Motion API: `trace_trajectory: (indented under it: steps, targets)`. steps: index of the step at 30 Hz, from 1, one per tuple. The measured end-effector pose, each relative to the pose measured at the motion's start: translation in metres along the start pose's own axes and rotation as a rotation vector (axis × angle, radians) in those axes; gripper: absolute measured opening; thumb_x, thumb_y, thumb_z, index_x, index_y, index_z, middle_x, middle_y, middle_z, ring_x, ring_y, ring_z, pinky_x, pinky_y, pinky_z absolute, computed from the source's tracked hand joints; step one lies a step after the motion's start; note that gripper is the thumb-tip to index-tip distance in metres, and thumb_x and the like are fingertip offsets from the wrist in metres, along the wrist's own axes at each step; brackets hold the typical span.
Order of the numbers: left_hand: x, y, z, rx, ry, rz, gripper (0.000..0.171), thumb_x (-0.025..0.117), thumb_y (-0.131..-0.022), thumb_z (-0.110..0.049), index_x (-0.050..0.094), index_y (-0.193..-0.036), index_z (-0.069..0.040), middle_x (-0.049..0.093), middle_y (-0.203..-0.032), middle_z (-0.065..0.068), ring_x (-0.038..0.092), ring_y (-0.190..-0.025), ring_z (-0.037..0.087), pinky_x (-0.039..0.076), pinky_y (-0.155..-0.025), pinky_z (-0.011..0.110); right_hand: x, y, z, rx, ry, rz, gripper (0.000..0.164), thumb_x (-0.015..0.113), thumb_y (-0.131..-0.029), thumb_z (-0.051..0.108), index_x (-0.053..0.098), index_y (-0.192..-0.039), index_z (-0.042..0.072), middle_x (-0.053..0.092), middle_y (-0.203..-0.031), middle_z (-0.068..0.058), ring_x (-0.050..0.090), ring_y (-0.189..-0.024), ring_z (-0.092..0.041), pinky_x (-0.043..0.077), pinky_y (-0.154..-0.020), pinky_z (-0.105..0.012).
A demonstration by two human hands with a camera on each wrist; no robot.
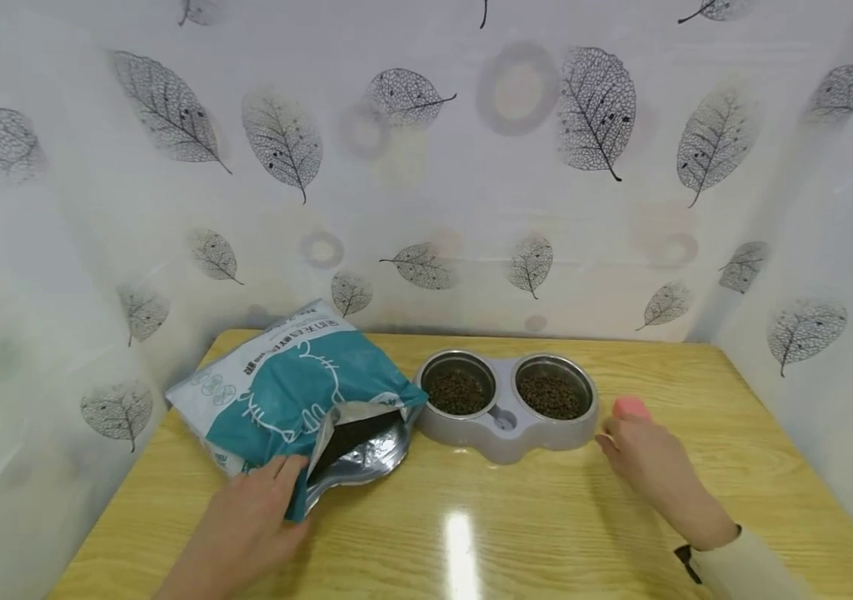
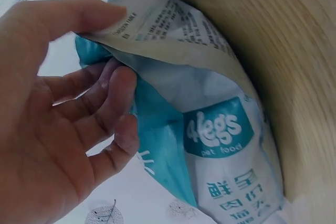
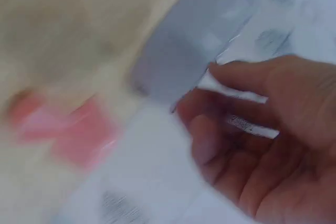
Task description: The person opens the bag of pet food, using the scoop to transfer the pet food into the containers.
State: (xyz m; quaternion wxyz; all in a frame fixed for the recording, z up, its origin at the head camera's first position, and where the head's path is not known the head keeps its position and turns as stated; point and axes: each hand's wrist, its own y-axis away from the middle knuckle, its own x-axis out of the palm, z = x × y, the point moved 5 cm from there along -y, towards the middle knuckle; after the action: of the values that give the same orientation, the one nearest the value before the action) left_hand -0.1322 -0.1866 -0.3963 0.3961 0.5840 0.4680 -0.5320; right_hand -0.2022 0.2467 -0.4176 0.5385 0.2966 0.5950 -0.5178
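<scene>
On the left of the table, my left hand [image 1: 250, 512] pinches the edge of an opened teal and white pet food bag [image 1: 355, 362]. In the left wrist view the thumb lies over one side of the bag [image 2: 215, 135], and the fingers [image 2: 123, 90] are bent against the other side. The bag's mouth gapes, with a silvery lining and a dark inside. My right hand [image 1: 651, 467] is beside a small pink object [image 1: 631, 407]. The right wrist view has this pink object [image 3: 79, 129] on the table, apart from the loosely curled fingers; blur hides its kind.
A grey double pet feeder [image 1: 503, 442] stands at the middle back, touching or very near the bag. Its two metal bowls hold brown kibble [image 1: 552, 395]. Behind the wooden table [image 1: 516, 525] hangs a pale leaf-patterned curtain [image 1: 456, 192], which also runs along both sides.
</scene>
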Motion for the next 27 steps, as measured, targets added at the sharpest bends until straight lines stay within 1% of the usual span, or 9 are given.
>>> trace_trajectory:
  steps: [2,5,8,11,14,17,21,24,27]
  targets:
    - [-0.001,0.000,-0.001,-0.009,-0.004,0.008,0.048,0.076,-0.075,-0.031,0.058,-0.112,-0.007,0.062,-0.095,0.002,0.052,-0.072,0.012,0.052,-0.068,0.034,0.002,-0.018,0.042,-0.183,0.024,-0.093,0.015,0.076,-0.077,0.016,0.062,-0.076,0.012,0.052,-0.068,0.003,0.048,-0.059,-0.013,0.038,-0.046,-0.026]
    - [-0.003,0.001,-0.002,-0.007,-0.019,-0.003,0.038,0.075,-0.075,-0.027,0.058,-0.105,-0.009,0.057,-0.084,-0.001,0.046,-0.064,0.010,0.046,-0.060,0.028,0.010,-0.044,0.108,-0.441,0.039,-0.135,0.020,0.078,-0.075,0.018,0.065,-0.088,0.013,0.054,-0.077,0.002,0.050,-0.068,-0.014,0.042,-0.050,-0.023]
    - [-0.004,0.002,-0.003,0.022,-0.050,-0.040,0.030,0.072,-0.075,-0.024,0.057,-0.099,-0.013,0.053,-0.077,-0.004,0.042,-0.059,0.009,0.040,-0.053,0.026,0.021,-0.067,0.161,-0.599,0.121,-0.124,0.019,0.073,-0.081,0.020,0.060,-0.094,0.013,0.053,-0.081,0.001,0.048,-0.071,-0.015,0.043,-0.054,-0.023]
    - [-0.004,0.002,-0.006,0.056,-0.070,-0.084,0.023,0.070,-0.075,-0.021,0.056,-0.092,-0.016,0.047,-0.070,-0.007,0.038,-0.055,0.008,0.034,-0.049,0.024,0.033,-0.085,0.193,-0.690,0.277,-0.138,0.011,0.062,-0.091,0.021,0.054,-0.094,0.014,0.053,-0.084,-0.001,0.048,-0.074,-0.015,0.040,-0.057,-0.023]
    - [-0.003,0.002,-0.009,0.087,-0.071,-0.119,0.017,0.069,-0.074,-0.018,0.055,-0.085,-0.017,0.042,-0.066,-0.008,0.035,-0.053,0.007,0.031,-0.048,0.023,0.044,-0.098,0.208,-0.725,0.423,-0.154,0.011,0.050,-0.099,0.023,0.051,-0.091,0.015,0.052,-0.084,0.001,0.048,-0.074,-0.013,0.029,-0.056,-0.023]
    - [-0.003,0.004,-0.010,0.114,-0.079,-0.128,0.014,0.068,-0.074,-0.014,0.055,-0.079,-0.017,0.040,-0.064,-0.008,0.037,-0.053,0.006,0.032,-0.048,0.022,0.053,-0.106,0.215,-0.752,0.499,-0.167,0.015,0.046,-0.101,0.024,0.051,-0.088,0.018,0.051,-0.081,0.003,0.046,-0.070,-0.011,0.021,-0.058,-0.024]
    - [-0.010,0.008,-0.009,0.200,-0.074,-0.237,0.018,0.071,-0.069,-0.006,0.059,-0.078,-0.015,0.043,-0.065,-0.009,0.040,-0.056,0.004,0.035,-0.050,0.021,0.052,-0.114,0.221,-0.804,0.484,-0.152,0.014,0.050,-0.099,0.019,0.055,-0.086,0.018,0.053,-0.078,0.004,0.046,-0.066,-0.009,0.028,-0.056,-0.023]
    - [-0.034,0.012,-0.004,0.293,-0.061,-0.389,0.022,0.073,-0.064,-0.002,0.063,-0.081,-0.012,0.047,-0.069,-0.010,0.042,-0.059,0.003,0.038,-0.050,0.018,0.034,-0.128,0.221,-0.821,0.384,-0.111,0.005,0.059,-0.093,0.014,0.057,-0.089,0.015,0.056,-0.081,0.002,0.051,-0.070,-0.011,0.041,-0.059,-0.023]
    - [-0.079,0.017,0.006,0.357,-0.045,-0.554,0.008,0.065,-0.080,-0.013,0.066,-0.084,-0.007,0.057,-0.074,-0.004,0.049,-0.062,0.007,0.042,-0.052,0.018,-0.006,-0.154,0.219,-0.769,0.181,-0.049,0.006,0.064,-0.087,0.013,0.059,-0.091,0.012,0.059,-0.085,0.001,0.055,-0.077,-0.013,0.048,-0.067,-0.025]
